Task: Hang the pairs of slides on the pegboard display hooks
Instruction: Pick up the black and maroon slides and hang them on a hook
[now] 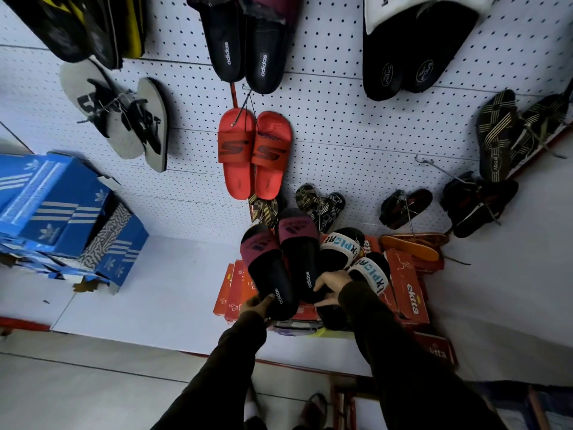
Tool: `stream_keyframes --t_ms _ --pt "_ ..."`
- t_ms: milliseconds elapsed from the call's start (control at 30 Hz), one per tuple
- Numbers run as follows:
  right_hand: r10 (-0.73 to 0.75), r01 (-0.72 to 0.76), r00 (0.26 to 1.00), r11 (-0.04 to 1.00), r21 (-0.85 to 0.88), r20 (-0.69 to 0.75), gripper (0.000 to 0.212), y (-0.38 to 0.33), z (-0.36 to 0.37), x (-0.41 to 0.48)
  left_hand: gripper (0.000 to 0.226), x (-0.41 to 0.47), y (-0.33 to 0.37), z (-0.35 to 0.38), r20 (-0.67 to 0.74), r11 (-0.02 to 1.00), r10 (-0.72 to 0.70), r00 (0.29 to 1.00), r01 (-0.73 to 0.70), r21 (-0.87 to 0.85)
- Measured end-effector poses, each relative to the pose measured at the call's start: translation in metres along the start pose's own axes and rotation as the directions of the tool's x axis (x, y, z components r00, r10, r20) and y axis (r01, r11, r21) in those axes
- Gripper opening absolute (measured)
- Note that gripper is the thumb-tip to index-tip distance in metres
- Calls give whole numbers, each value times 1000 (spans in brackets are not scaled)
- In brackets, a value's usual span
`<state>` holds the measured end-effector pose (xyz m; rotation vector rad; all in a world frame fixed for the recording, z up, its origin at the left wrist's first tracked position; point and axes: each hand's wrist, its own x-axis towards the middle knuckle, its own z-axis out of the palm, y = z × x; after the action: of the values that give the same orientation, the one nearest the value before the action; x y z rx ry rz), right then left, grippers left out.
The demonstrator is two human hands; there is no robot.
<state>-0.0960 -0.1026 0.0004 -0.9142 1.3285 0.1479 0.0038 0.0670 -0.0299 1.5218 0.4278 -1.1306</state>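
Observation:
A pair of black slides with maroon straps lies on a stack of red shoe boxes below the white pegboard. My left hand grips the heel of the left slide of this pair. My right hand holds the heel of the right one. Beside them lies a black pair with white lettered straps. A red pair of slides hangs from a hook at the board's centre. A bare metal hook sticks out at the right.
Other pairs hang around the board: grey flip-flops, black slides, striped sandals, dark pairs at lower right. Blue shoe boxes are stacked on the shelf at left. My feet show below on the floor.

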Motion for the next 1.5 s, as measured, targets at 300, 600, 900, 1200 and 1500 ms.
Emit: stream_keyframes --t_ms 300,600,900,1200,1500 --pt "-358 356 933 931 76 26 64 -33 12 -49 43 -34 75 -12 116 924 376 920 -381 26" --pt "-718 719 693 683 126 -63 50 -100 34 -116 34 -77 174 -9 164 678 724 670 -735 9" --pt "-890 898 437 425 115 -129 59 -193 58 -190 43 -136 287 -5 137 443 892 431 -894 -66" --pt "-911 902 400 374 214 -95 62 -271 85 -233 46 -163 386 -3 87 354 934 348 -932 -78" --pt "-829 816 554 521 252 -79 63 -269 100 -190 43 -115 387 -1 136 536 840 526 -842 -55"
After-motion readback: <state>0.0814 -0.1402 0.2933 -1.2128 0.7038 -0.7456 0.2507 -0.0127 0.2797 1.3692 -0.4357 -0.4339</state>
